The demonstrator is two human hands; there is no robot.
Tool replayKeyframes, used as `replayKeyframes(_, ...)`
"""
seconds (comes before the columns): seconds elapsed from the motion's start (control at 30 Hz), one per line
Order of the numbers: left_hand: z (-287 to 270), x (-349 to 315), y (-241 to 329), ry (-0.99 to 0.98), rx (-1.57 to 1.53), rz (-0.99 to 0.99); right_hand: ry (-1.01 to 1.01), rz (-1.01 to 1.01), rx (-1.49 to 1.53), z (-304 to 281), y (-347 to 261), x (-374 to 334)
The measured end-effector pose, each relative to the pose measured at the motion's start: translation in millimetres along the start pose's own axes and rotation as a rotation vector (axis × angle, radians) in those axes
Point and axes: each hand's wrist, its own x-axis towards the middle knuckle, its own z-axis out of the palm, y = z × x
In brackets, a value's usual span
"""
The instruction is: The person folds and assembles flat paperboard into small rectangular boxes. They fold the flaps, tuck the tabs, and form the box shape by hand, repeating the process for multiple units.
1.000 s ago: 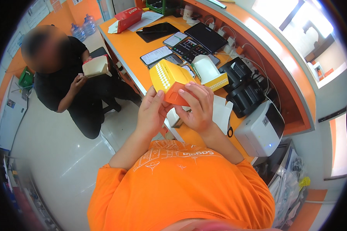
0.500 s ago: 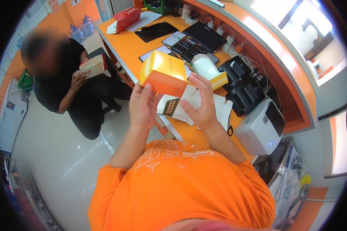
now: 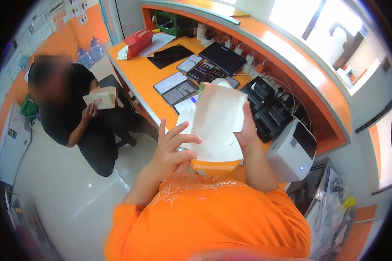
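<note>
short-sleeved orange shirt with white print

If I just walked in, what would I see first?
Probably the open white-lined box in the middle, held at its right side by the right hand, with the left hand spread at its left edge. Next comes the bright orange shirt just below, then the phones lying on the orange counter beyond.

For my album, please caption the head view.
Right hand holding an open white-lined paperboard carton, left hand at its side.
</note>
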Motion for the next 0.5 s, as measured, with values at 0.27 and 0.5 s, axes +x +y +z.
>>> replayKeyframes(0.27, 18.9, 20.3, -3.1, 0.518, -1.157, -0.446, -0.324, -0.273, -0.378, 56.0, 13.8, -33.8)
replayKeyframes(0.5, -17.7, 37.2, 10.3, 0.266, -0.773, 0.276, -0.604, -0.269, -0.563, 82.3, -30.9, -60.5)
